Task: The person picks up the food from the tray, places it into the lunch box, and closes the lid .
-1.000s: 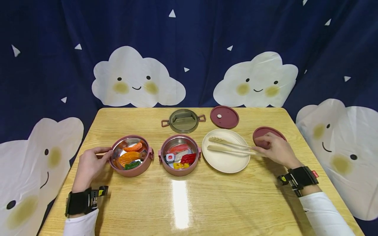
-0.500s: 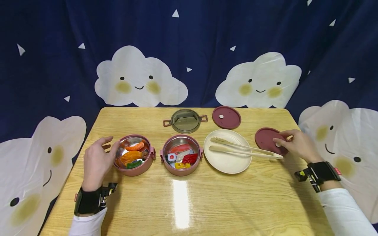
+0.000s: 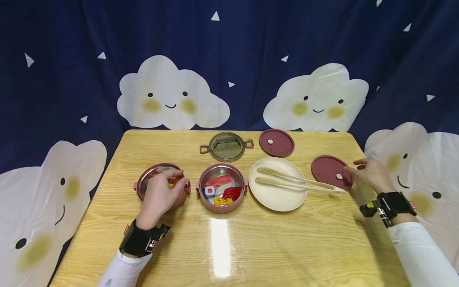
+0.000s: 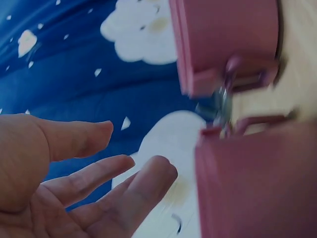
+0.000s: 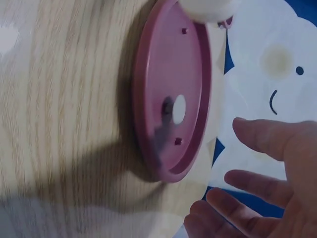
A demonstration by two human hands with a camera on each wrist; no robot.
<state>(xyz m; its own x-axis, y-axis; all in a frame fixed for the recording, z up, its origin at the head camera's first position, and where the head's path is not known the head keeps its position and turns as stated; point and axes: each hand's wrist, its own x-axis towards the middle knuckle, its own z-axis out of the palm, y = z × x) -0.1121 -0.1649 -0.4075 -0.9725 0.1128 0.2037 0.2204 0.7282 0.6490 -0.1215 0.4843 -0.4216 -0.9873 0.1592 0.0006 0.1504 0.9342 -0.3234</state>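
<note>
My left hand (image 3: pixel 161 195) is held over the left pink pot (image 3: pixel 183 199) with its fingers apart, hiding most of the toy food inside. In the left wrist view nothing is between its fingers, and two pink pot walls stand beside it. My right hand (image 3: pixel 373 175) is at the right edge of a maroon lid (image 3: pixel 328 167) that has a white dot. The right wrist view shows its fingers loosely bent, holding nothing, apart from the lid. Light tongs (image 3: pixel 287 184) lie across a cream plate (image 3: pixel 276 201), their joined end reaching past its right rim.
A second pink pot (image 3: pixel 222 209) in the middle holds red, yellow and white toy food pieces. Behind it lies a grey see-through lid (image 3: pixel 226 148) with two side handles. Another maroon lid (image 3: pixel 283 145) is at the table's back edge. A dark curtain with clouds hangs behind.
My left hand has moved from the left pot's left side to over its right part. My right hand has left the tongs' end and shifted right, beside the maroon lid.
</note>
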